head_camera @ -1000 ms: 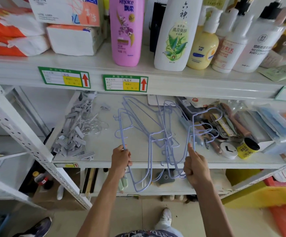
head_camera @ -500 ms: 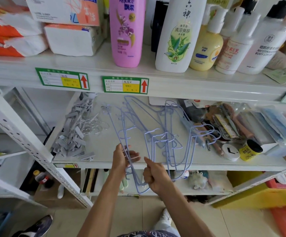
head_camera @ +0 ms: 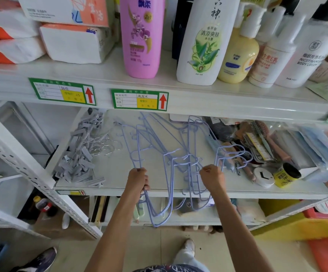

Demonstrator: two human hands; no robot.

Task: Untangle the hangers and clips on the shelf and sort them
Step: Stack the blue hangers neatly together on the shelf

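Head cam: tangle of pale lilac wire hangers [head_camera: 171, 158] is gripped at its left side by the left hand [head_camera: 138, 180], pinched further right by the right hand [head_camera: 212, 177], and draped over the front edge of the white shelf [head_camera: 257, 190]. Hanger count can't be told; one grey plastic clip heap [head_camera: 80, 154] lies off to the left, untouched.
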